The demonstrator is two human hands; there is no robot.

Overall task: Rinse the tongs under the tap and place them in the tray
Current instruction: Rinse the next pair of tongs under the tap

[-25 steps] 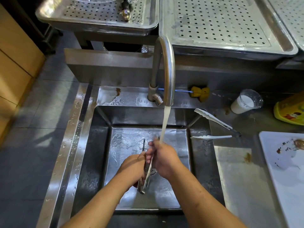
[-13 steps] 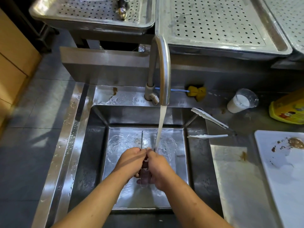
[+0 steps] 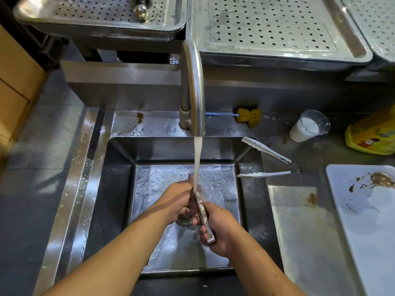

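We see both hands over the steel sink (image 3: pixel 119 189), under the running tap (image 3: pixel 193 86). The right hand (image 3: pixel 220 229) holds the metal tongs (image 3: pixel 204 216) by their near end; its grip is closed around the handle, with the fingers (image 3: pixel 203 233) curled on the left side of it. The tongs point away from us and a little to the left, and their far part goes into the left hand (image 3: pixel 178 197). The left hand has its grip pressed around this far part, just where the stream of water (image 3: pixel 197 159) falls, so the tips of the tongs are hidden. The two arms of the tongs seem pressed together, but the water blurs them and we cannot tell for sure. Below the hands we see the drain (image 3: pixel 184 221) in the wet bottom of the sink.

On the surface (image 3: pixel 299 242) to the right of the sink lies a second pair of tongs (image 3: pixel 267 161), spread open, with its tips over the sink edge. Further right there is a white board (image 3: pixel 367 221) with brown stains. At the far side stand a plastic cup (image 3: pixel 307 127) with white content, a yellow sponge brush (image 3: pixel 250 116) and a yellow package (image 3: pixel 372 135). Above the tap, on a higher level, sit perforated trays; the tray (image 3: pixel 277 28) at the right is well apart from the hands.
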